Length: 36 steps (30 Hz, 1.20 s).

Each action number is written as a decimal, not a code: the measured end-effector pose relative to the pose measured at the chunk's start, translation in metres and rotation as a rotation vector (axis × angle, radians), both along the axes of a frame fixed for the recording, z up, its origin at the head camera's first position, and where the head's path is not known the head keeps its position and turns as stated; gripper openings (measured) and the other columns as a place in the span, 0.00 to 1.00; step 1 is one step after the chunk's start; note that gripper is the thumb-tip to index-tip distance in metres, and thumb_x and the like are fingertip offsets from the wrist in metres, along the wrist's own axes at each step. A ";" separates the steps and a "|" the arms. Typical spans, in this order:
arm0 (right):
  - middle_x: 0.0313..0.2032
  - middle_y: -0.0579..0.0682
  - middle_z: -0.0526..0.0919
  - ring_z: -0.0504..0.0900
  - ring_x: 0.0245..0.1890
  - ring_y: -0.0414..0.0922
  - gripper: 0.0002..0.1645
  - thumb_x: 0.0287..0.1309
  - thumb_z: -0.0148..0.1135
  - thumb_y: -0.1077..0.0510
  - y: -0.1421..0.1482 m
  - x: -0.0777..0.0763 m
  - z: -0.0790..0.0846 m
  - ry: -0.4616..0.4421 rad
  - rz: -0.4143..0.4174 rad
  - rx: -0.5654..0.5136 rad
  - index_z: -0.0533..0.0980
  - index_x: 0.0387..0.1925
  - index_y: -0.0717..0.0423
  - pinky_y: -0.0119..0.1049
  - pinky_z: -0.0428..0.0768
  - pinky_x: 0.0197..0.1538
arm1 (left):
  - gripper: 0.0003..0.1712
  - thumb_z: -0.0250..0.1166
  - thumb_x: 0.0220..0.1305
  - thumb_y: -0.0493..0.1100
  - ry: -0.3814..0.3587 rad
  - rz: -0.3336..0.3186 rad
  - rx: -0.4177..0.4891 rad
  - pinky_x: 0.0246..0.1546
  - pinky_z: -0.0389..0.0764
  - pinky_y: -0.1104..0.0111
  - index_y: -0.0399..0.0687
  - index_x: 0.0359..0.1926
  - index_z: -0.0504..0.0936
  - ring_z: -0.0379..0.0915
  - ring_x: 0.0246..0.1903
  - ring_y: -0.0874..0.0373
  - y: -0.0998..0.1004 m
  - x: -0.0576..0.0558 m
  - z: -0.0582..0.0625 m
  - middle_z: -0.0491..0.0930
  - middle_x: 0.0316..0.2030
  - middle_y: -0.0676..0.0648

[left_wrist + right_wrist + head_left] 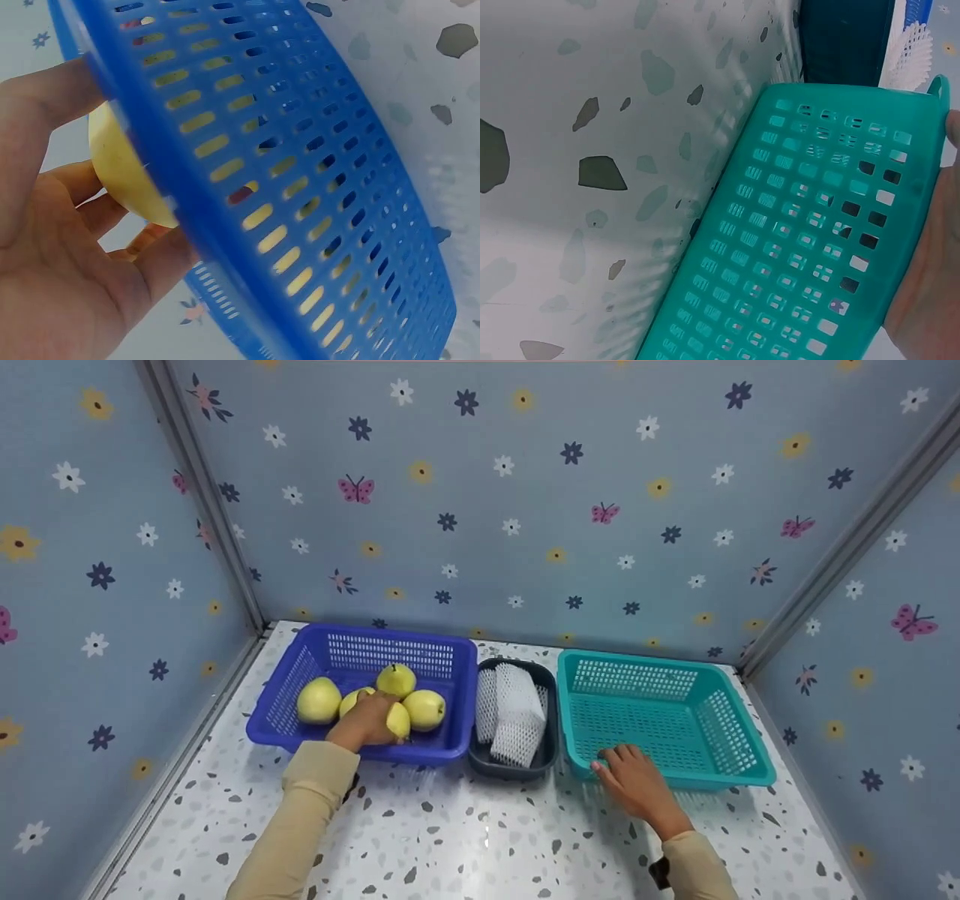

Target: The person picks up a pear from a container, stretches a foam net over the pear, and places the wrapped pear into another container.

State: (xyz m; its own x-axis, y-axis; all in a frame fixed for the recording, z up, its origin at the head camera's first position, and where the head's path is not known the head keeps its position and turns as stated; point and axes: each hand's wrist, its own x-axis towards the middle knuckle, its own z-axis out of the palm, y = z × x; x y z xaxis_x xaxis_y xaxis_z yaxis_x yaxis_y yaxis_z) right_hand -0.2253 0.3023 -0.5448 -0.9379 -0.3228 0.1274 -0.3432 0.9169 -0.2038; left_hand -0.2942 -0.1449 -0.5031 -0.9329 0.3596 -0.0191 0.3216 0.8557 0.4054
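Note:
My left hand (367, 720) reaches over the front rim of the purple-blue basket (442, 754), among several yellow-green pears. In the left wrist view its fingers curl round one pear (124, 169), just inside the rim; the basket wall hides part of it. Other pears lie close by, one (319, 701) at the left and one (425, 710) at the right. Over the near rim of the teal basket (739, 720) rests my right hand (637, 780), fingers loosely bent and holding nothing. No fruit shows inside that basket.
Between the two baskets stands a small dark bin (551, 742) with white foam net sleeves (517, 712) in it. All three sit on a speckled white tabletop (465, 840). Flower-patterned panels (480, 510) enclose the back and both sides.

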 end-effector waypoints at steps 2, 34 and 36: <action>0.44 0.52 0.71 0.67 0.47 0.51 0.30 0.63 0.34 0.39 0.000 0.000 0.000 -0.004 0.002 0.000 0.70 0.48 0.55 0.49 0.65 0.49 | 0.39 0.73 0.37 0.47 0.016 -0.006 0.008 0.50 0.57 0.48 0.36 0.51 0.70 0.60 0.50 0.36 -0.001 0.003 0.002 0.70 0.48 0.36; 0.21 0.41 0.65 0.64 0.24 0.41 0.21 0.62 0.37 0.39 0.000 -0.001 -0.001 0.024 0.008 0.004 0.66 0.24 0.48 0.39 0.63 0.29 | 0.44 0.72 0.37 0.50 0.015 -0.109 0.472 0.50 0.63 0.50 0.42 0.58 0.66 0.57 0.56 0.43 0.061 0.076 0.024 0.65 0.56 0.40; 0.21 0.41 0.65 0.64 0.24 0.41 0.21 0.62 0.37 0.39 0.000 -0.001 0.000 0.017 0.009 0.005 0.66 0.25 0.48 0.39 0.63 0.30 | 0.44 0.72 0.38 0.51 -0.001 -0.118 0.496 0.50 0.64 0.50 0.41 0.58 0.66 0.57 0.56 0.43 0.065 0.079 0.021 0.65 0.56 0.40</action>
State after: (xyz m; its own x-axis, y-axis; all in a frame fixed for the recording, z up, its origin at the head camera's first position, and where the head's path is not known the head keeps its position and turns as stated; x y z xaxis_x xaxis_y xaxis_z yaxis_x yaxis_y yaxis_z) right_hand -0.2266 0.3021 -0.5453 -0.9326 -0.3319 0.1419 -0.3550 0.9146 -0.1937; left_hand -0.2149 -0.0802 -0.4819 -0.8854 0.4284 0.1802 0.4041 0.5181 0.7539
